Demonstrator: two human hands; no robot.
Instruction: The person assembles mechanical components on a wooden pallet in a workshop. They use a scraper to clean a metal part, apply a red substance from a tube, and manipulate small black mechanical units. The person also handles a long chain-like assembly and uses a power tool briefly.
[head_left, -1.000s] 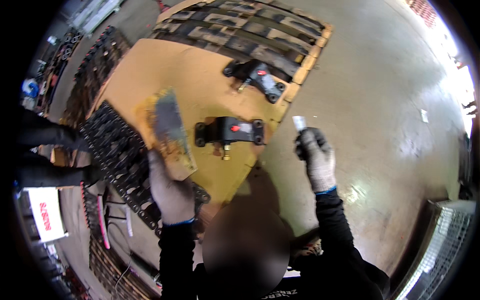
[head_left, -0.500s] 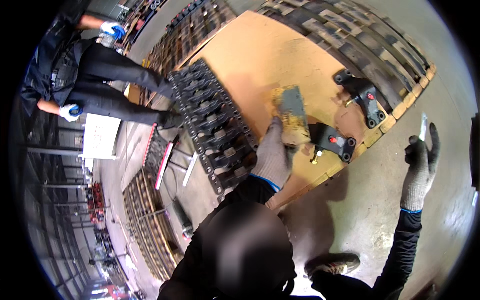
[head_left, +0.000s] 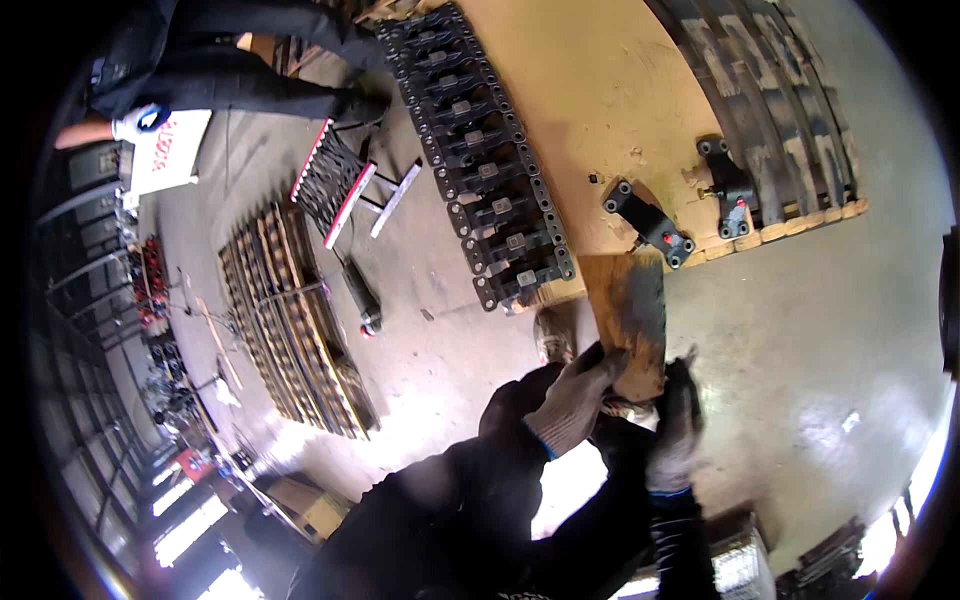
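Note:
My left hand (head_left: 578,400), in a grey knit glove, is closed on the near left edge of a flat rectangular panel (head_left: 625,310), brown-yellow with a dark grey smear. The panel is held in front of my body, past the pallet's near edge. At its lower right corner is my gloved right hand (head_left: 676,430), blurred, its fingers too smeared to read. Beyond the panel, two black metal brackets with red parts lie on the cardboard (head_left: 570,90): one nearer bracket (head_left: 648,222) and one farther right (head_left: 730,188).
A long black track chain (head_left: 490,170) lines the cardboard's left side. A slatted wooden pallet (head_left: 790,110) is at the right. On the left floor stand another pallet (head_left: 290,320), a red-edged rack (head_left: 335,185) and a dark cylinder (head_left: 360,295). A co-worker's legs (head_left: 250,85) are at upper left.
My left hand has brought the panel off the cardboard toward my body. My right hand has come in from the far right to the panel; the thin white item it held no longer shows there.

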